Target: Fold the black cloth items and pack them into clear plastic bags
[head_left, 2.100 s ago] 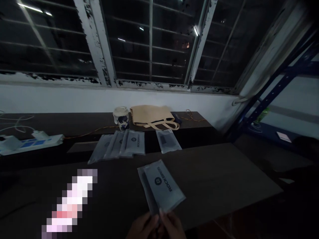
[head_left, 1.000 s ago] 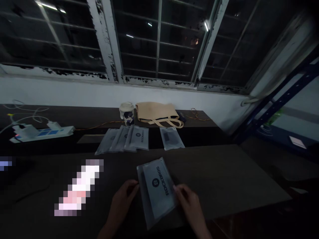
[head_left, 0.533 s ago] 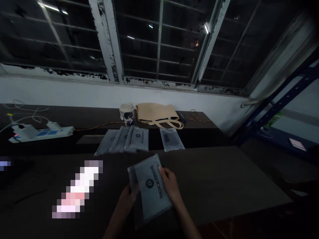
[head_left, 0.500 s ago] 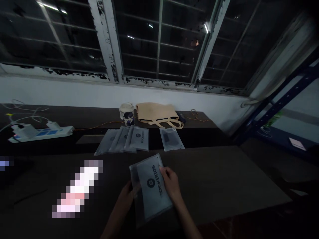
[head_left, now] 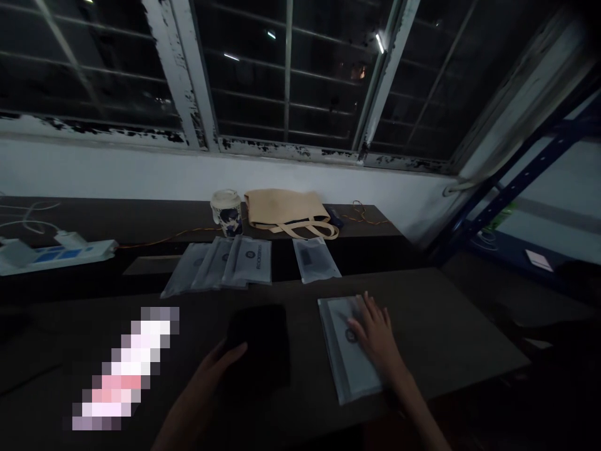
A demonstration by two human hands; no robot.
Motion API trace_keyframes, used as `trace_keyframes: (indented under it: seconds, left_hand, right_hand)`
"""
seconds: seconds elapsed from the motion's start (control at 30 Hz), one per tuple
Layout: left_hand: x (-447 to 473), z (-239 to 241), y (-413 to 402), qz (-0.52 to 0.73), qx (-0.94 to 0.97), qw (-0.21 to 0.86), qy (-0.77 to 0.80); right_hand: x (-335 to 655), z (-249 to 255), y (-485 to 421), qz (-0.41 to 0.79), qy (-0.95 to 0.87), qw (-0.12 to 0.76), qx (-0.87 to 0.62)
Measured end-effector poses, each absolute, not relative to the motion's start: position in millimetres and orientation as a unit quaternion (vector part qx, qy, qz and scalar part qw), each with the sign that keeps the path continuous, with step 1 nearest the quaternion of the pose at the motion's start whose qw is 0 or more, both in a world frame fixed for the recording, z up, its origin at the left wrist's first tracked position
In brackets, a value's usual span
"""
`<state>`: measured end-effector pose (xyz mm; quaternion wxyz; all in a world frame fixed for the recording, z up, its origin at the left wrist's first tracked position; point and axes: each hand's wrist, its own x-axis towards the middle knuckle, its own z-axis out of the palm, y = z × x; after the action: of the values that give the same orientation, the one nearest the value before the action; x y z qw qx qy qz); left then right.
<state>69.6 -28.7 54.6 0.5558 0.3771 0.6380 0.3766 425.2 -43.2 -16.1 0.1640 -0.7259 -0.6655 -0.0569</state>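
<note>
My right hand (head_left: 373, 332) lies flat, fingers spread, on a grey translucent plastic pouch (head_left: 345, 363) that rests on the dark table (head_left: 446, 332) to my right. My left hand (head_left: 220, 366) touches the near left edge of a flat black item (head_left: 260, 344) lying on the table in front of me; its thumb shows, the other fingers are hard to make out in the dim light.
Several more grey pouches (head_left: 225, 266) are fanned out at the table's far edge, one single pouch (head_left: 314, 258) to their right. Behind stand a paper cup (head_left: 226, 212), a tan tote bag (head_left: 286, 213), a power strip (head_left: 51, 255) and a blue rack (head_left: 511, 188).
Both hands held the grey pouch in front of me. Now the pouch lies to the right under my right hand, and a black item lies where it was, by my left hand.
</note>
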Motion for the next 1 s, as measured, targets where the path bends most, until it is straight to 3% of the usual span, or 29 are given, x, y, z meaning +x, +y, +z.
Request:
trace_keyframes:
  seconds: [0.07,0.13,0.27,0.33,0.5,0.7,0.77,0.87,0.93,1.0]
  left_hand:
    - [99,61,-19,0.338,0.396,0.622,0.585]
    - [121,58,-14,0.301,0.474,0.593,0.577]
    - [135,36,-22,0.348,0.633,0.25,0.645]
    - [138,28,-33,0.36,0.684,0.176,0.61]
    - [159,27,-53,0.236,0.775,0.282,0.515]
    - [129,28,-31,0.325,0.608,0.415,0.593]
    - [101,29,-27,0.347,0.564,0.39,0.639]
    - [65,32,-34,0.393,0.528,0.228,0.718]
    - [57,33,-43,0.398,0.549,0.134,0.723]
    - [62,29,-51,0.381,0.62,0.122,0.675]
  right_hand:
    - [417,-24,-39,-0.053,-0.691,0.137,-0.707]
    - [411,-30,-38,-0.054,-0.695,0.124,-0.706]
    - [410,-37,-41,-0.066,-0.693,0.13,-0.706]
    - [412,-37,-42,-0.067,-0.694,0.132,-0.705]
    - [412,-37,-40,-0.062,-0.691,0.131,-0.708]
    - [415,-38,-42,-0.061,-0.694,0.136,-0.705]
    - [418,-38,-42,-0.053,-0.694,0.127,-0.707]
    - [412,-28,-39,-0.042,-0.679,0.118,-0.724]
    - [395,-15,-38,-0.038,-0.68,0.145,-0.718]
    - [368,1,-41,-0.013,-0.706,0.194,-0.681]
